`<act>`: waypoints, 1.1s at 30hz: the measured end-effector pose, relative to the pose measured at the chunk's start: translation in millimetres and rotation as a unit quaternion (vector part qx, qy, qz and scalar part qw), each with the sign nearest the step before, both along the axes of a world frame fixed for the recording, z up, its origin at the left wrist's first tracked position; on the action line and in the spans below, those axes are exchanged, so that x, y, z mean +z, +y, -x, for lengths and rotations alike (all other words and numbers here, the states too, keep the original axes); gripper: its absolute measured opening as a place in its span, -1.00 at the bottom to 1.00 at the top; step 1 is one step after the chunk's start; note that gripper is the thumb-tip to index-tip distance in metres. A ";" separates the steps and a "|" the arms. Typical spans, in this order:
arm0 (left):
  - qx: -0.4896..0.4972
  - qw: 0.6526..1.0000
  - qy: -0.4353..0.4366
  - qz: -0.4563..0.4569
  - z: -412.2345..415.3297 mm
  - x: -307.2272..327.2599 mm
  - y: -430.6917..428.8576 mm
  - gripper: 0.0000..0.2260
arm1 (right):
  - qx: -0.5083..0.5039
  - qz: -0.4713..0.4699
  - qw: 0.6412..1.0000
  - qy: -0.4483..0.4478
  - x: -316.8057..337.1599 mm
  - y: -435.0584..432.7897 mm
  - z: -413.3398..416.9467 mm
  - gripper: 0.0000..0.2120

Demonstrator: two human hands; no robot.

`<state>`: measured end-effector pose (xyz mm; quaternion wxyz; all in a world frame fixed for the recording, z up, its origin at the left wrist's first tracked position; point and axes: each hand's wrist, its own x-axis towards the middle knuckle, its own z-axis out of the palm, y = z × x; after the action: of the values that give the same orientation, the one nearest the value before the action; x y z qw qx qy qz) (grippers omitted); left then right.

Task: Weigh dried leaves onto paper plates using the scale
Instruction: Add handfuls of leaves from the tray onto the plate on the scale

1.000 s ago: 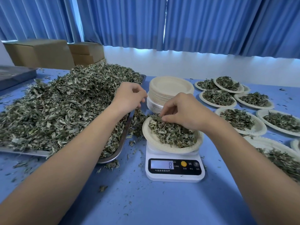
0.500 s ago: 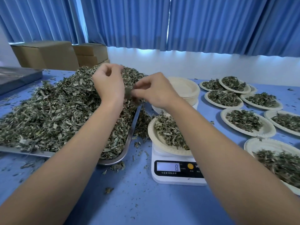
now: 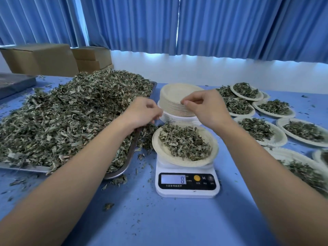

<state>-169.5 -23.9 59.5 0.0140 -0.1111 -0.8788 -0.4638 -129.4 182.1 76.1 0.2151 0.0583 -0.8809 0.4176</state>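
Note:
A paper plate (image 3: 211, 153) heaped with dried leaves (image 3: 184, 142) sits on the white scale (image 3: 187, 185), whose display reads 8. Behind it stands a stack of empty paper plates (image 3: 175, 93). My right hand (image 3: 205, 109) is in front of that stack, thumb and forefinger pinching at the near rim of the top plate. My left hand (image 3: 142, 112) hovers over the right edge of the metal tray (image 3: 122, 171), fingers loosely curled with nothing visible in them. The tray carries a big pile of dried leaves (image 3: 71, 118).
Several filled paper plates (image 3: 276, 139) cover the blue table to the right. Cardboard boxes (image 3: 40, 59) stand at the back left beside a grey tray (image 3: 14, 84). Leaf crumbs (image 3: 108, 205) litter the table near the tray. Blue curtains hang behind.
Both hands have left the leaf pile. My right hand moved right to the plate stack, and my left hand dropped toward the tray's right edge. The display stays at 8.

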 end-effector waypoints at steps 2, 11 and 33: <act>-0.024 0.998 0.020 0.058 -0.9 -5.0 6.1 -0.86 | -0.023 0.020 1.000 -0.002 -8.4 18.6 -6.5 -0.91; -0.066 0.989 0.056 0.121 -3.4 -8.5 4.1 -0.88 | -0.084 0.041 0.995 -0.029 -51.0 49.5 -34.4 -0.88; -0.108 0.989 0.010 0.099 -12.4 0.1 18.6 -0.96 | -0.055 0.124 0.982 -0.135 -27.4 65.3 -51.8 -0.91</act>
<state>-157.1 -5.3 59.6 -0.0386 -0.2106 -0.9030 -0.3725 -77.6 247.4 48.7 0.1224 -0.0739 -0.8450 0.5154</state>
